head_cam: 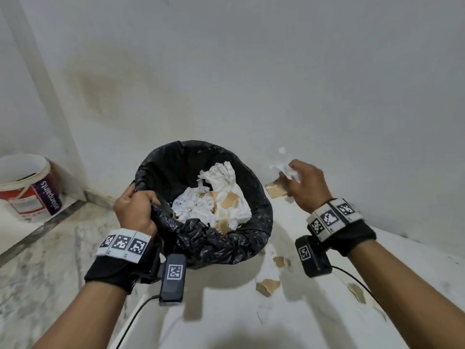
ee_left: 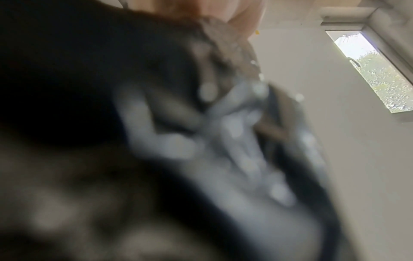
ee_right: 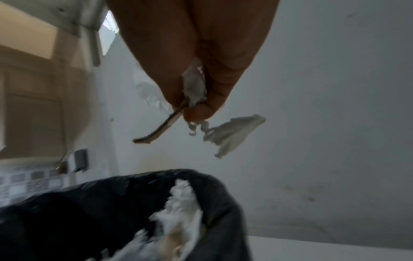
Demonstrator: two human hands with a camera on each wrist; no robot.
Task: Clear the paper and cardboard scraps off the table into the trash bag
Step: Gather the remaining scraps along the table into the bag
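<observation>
A black trash bag (head_cam: 241, 238) stands open on the white table (head_cam: 314, 323), filled with crumpled white paper (head_cam: 219, 195) and brown cardboard bits. My left hand (head_cam: 137, 207) grips the bag's near left rim. To the right of the bag my right hand (head_cam: 302, 183) is raised, pinching white paper scraps (head_cam: 283, 167) and a brown cardboard piece (head_cam: 276, 190). The right wrist view shows the fingers (ee_right: 201, 109) pinching the torn paper (ee_right: 232, 134) and the cardboard edge (ee_right: 156, 130) above the bag (ee_right: 111, 211). In the left wrist view only blurred black plastic (ee_left: 201, 141) is visible.
Several cardboard scraps (head_cam: 268, 287) lie on the table right of the bag, one (head_cam: 357, 293) near my right forearm. A paint bucket (head_cam: 27, 187) stands on the floor at far left. The wall runs close behind the bag.
</observation>
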